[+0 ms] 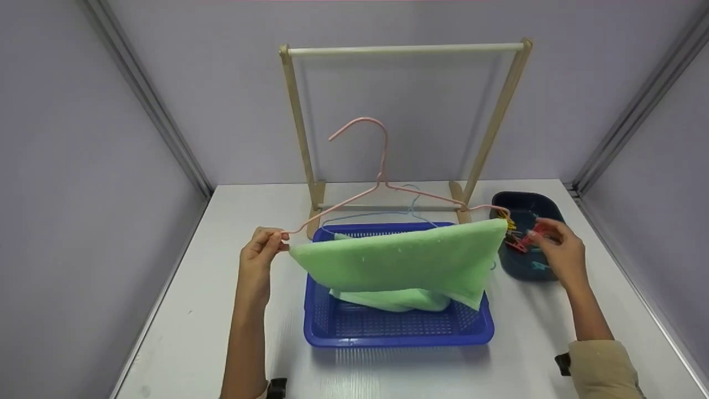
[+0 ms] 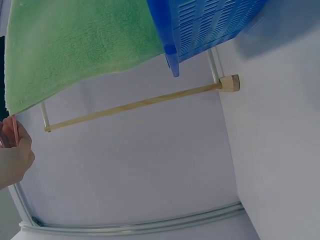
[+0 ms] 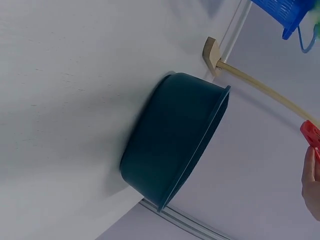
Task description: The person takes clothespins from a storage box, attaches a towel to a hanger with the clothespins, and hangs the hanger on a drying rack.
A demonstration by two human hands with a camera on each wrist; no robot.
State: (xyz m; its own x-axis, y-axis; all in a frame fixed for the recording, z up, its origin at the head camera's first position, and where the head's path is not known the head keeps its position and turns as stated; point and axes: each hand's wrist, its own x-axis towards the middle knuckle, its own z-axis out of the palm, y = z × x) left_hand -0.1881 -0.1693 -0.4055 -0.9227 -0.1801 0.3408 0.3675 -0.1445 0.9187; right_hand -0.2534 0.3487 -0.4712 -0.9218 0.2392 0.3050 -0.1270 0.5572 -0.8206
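My left hand [image 1: 261,249] pinches the left end of a pink wire hanger [image 1: 354,195], which is held up with its hook on top. Over the hanger's lower bar hangs a light green towel [image 1: 399,257], its pile showing in the left wrist view. Between the thumb and fingers of my right hand [image 1: 562,252] is a red clothespin [image 3: 311,134], above the dark bin and to the right of the towel. In the left wrist view, only part of the left hand [image 2: 16,155] shows at the edge.
A blue basket [image 1: 399,339] below holds more green cloth [image 1: 393,299] and a light blue hanger [image 1: 412,205]. To the right, a dark teal bin [image 1: 526,271] contains several colored clothespins. Behind stands a wooden rack with a white rod [image 1: 404,50].
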